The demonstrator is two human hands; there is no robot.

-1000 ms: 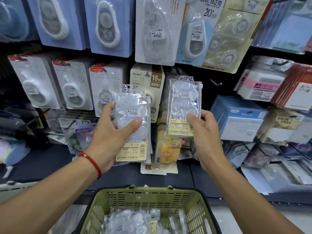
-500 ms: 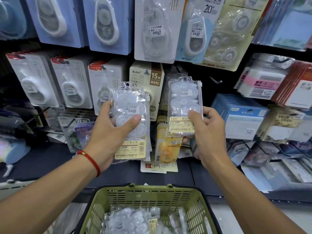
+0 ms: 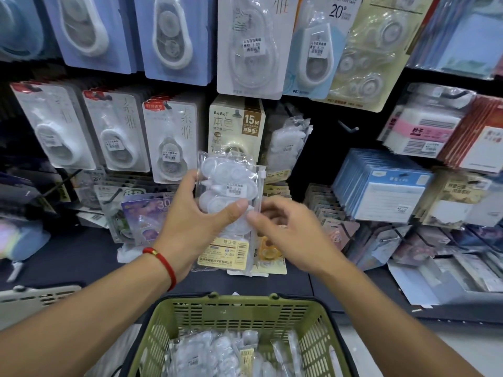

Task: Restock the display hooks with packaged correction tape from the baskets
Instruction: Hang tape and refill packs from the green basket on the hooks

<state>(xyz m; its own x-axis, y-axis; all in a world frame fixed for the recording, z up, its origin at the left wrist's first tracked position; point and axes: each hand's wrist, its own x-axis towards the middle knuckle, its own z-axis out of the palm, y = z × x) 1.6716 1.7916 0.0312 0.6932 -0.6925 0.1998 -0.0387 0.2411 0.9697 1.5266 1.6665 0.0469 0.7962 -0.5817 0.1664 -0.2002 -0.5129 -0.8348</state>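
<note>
- Since the earlier frames the right hand (image 3: 292, 235) has let go of its own pack; a clear pack (image 3: 288, 142) now hangs on the display hook beside the beige card, up and right of the hands, and the right hand has dropped down toward the left
- The left hand (image 3: 190, 227) has come lower and closer to the middle, keeping its grip on the pack of correction tape (image 3: 231, 202)
- That grip is closed on the pack: the thumb lies across the clear front near the middle, the other fingers curl behind the left edge, so the round white tapes rise above the grip and the yellow barcode label hangs below it
- The pack stands roughly upright, in front of the lower hooks and below the beige 15M card (image 3: 235, 123)
- The right hand's grip holds nothing that can be seen; its fingers are loosely bent, with a fingertip touching or just beside the pack's right edge near the left thumb, and which of the two cannot be told
- A red cord bracelet (image 3: 163, 261) sits on the left wrist
- The green basket (image 3: 324, 330) is below both forearms, with more clear packs of tape (image 3: 217, 352) heaped inside
- An empty black hook (image 3: 348, 127) juts out to the right of the hung pack
</note>
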